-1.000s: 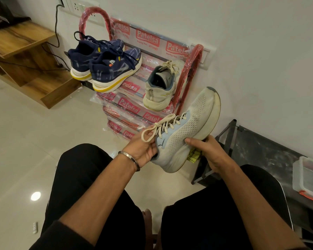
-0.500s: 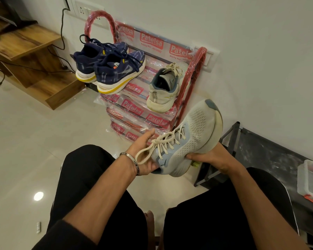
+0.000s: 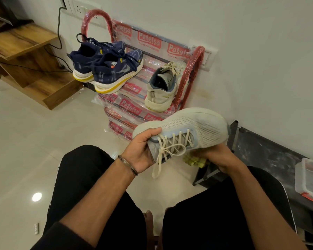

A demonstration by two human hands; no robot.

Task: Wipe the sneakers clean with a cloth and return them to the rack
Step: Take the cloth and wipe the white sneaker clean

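Fingers of the left hand (image 3: 143, 152) curl round the heel of a pale sneaker (image 3: 184, 130); the right hand (image 3: 219, 159) pinches a green cloth (image 3: 195, 161) under it. Beyond the fingers a red rack (image 3: 193, 73) stands on glossy cream floor (image 3: 34, 141) against a white wall (image 3: 251, 42), holding a navy pair (image 3: 108, 67) and another pale sneaker (image 3: 163, 87).

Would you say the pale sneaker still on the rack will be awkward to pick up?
Probably not. The pale sneaker on the rack looks mesh-bodied, so likely light with a soft upper. Its loose laces may dangle. It sits heel-down on the rack's sloping, plastic-wrapped shelf, so a nudge might slide it.
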